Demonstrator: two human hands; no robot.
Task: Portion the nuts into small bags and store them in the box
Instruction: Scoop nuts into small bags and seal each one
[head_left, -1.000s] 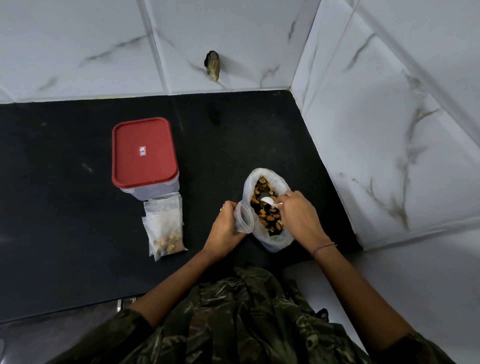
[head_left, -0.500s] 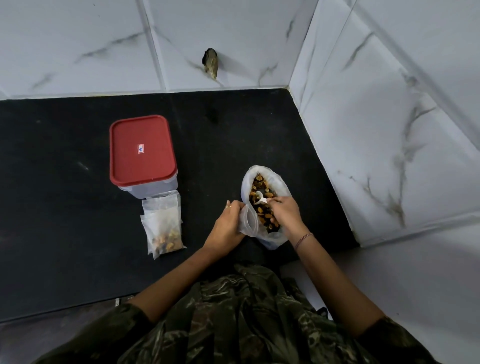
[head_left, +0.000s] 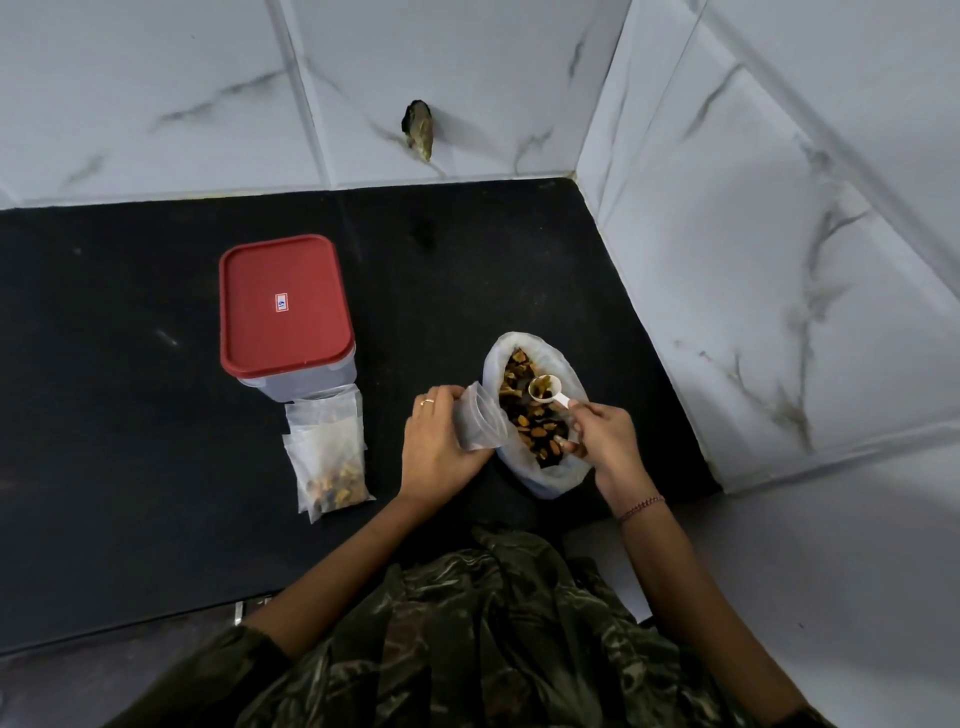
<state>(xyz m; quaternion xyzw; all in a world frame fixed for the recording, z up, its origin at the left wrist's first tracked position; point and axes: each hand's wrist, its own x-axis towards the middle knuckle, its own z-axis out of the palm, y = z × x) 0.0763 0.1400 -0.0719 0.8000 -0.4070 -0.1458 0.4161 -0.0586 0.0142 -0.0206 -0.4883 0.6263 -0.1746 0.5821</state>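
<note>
A large white plastic bag (head_left: 558, 475) of mixed nuts (head_left: 530, 415) sits open on the black counter (head_left: 130, 415). My right hand (head_left: 605, 441) holds a small white scoop (head_left: 548, 389) with a few nuts in it, just above the big bag. My left hand (head_left: 439, 441) grips a small clear bag (head_left: 480, 418) with its mouth held wide, right beside the big bag's left edge. To the left stands a clear box with a red lid (head_left: 283, 304), closed. In front of it lie small filled bags (head_left: 332, 465) of nuts, stacked flat.
White marble-pattern tiled walls (head_left: 779, 260) close the counter at the back and on the right. A dark hole or bracket (head_left: 418, 127) marks the back wall. The counter's front edge runs near my body, with my camouflage-pattern clothing (head_left: 493, 649) below.
My right hand has drawn back and lifted the scoop out of the nuts with a small load. The small bag in my left hand has tilted more upright, with its mouth spread wider.
</note>
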